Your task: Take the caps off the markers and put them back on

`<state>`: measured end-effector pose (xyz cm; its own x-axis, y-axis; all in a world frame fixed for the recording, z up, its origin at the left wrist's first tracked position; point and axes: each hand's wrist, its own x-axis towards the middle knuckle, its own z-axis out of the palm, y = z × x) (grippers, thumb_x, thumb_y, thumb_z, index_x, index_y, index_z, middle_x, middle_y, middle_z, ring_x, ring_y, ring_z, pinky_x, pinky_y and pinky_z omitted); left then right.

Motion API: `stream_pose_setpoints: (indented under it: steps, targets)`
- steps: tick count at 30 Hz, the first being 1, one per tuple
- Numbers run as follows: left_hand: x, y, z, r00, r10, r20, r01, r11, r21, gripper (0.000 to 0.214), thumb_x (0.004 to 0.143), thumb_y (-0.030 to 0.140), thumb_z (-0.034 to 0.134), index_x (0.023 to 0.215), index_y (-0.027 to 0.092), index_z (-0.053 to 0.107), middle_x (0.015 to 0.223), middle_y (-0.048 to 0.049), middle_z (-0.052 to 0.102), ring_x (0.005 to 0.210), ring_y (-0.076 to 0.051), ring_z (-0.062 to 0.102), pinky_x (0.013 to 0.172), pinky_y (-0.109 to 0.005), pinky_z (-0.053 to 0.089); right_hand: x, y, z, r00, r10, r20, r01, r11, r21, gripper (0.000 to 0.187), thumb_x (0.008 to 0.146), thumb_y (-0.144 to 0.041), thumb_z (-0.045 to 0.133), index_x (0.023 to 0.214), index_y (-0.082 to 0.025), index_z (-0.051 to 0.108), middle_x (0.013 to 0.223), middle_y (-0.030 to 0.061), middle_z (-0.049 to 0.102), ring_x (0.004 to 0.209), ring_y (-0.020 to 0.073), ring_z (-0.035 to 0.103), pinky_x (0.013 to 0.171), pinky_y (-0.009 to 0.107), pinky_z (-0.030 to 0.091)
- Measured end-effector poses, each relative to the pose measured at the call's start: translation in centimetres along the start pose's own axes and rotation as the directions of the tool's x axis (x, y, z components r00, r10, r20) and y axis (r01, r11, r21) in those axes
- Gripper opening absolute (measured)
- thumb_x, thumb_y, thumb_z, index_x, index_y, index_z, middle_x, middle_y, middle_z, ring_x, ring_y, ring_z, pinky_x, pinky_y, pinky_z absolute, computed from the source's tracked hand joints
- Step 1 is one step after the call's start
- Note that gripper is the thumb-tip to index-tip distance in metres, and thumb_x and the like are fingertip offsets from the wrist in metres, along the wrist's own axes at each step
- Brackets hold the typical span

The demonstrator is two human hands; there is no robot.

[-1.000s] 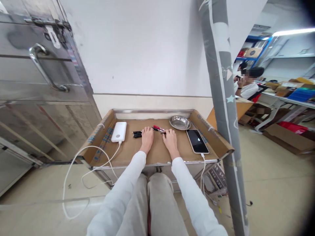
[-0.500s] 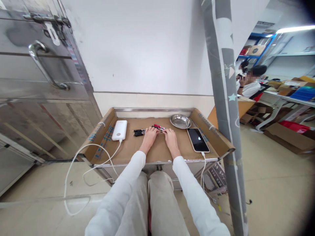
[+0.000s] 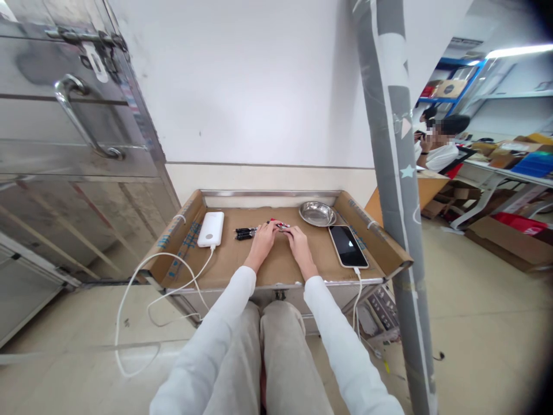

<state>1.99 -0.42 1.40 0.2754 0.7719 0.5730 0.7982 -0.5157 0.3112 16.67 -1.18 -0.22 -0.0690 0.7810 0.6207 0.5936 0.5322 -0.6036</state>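
My left hand [image 3: 261,242] and my right hand [image 3: 298,242] rest on the cardboard-lined tray [image 3: 181,242] of a metal cart. Their fingertips come together on a red pen [image 3: 279,224] in the middle of the tray. Each hand's fingers are closed on one end of it. Two black pens [image 3: 244,233] lie just left of my left hand, untouched. My knees show below the cart's front edge.
A white power bank [image 3: 210,229] with a white cable [image 3: 129,300] lies at the left. A round metal dish [image 3: 317,214] and a plugged-in phone [image 3: 348,246] sit at the right. A grey pole [image 3: 395,190] stands right of the cart, a steel door [image 3: 73,144] at the left. A person sits far right.
Both hands slid forward and inward. Their fingers, flat on the cardboard a second ago, have closed on the red pen between them.
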Motion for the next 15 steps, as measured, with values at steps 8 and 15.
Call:
stream_pose_setpoints:
  steps: [8,15]
  targets:
    - [-0.03,-0.52,0.94,0.998,0.023,0.065,-0.029,0.995,0.097,0.032,0.091,0.022,0.046,0.123,0.021,0.05,0.126,-0.0081,0.057,0.124,-0.022,0.043,0.102,-0.041,0.028,-0.36,-0.35,-0.51,0.995,0.019,-0.097,-0.029,0.995,-0.097,0.029,0.095,-0.028,0.038,0.101,-0.019,0.066,0.1,0.0081,0.066,0.093,0.0193,0.061,0.087,0.033,0.046]
    - [-0.23,0.0,0.26,0.971,0.127,0.204,-0.141,0.989,0.054,0.02,0.092,0.033,0.047,0.101,0.02,0.059,0.105,-0.0058,0.062,0.105,-0.021,0.05,0.092,-0.037,0.033,-0.46,-0.75,-1.01,0.984,0.044,-0.172,-0.083,0.97,-0.227,0.035,0.097,-0.033,0.034,0.103,-0.019,0.065,0.101,0.0073,0.069,0.091,0.0201,0.061,0.086,0.033,0.044]
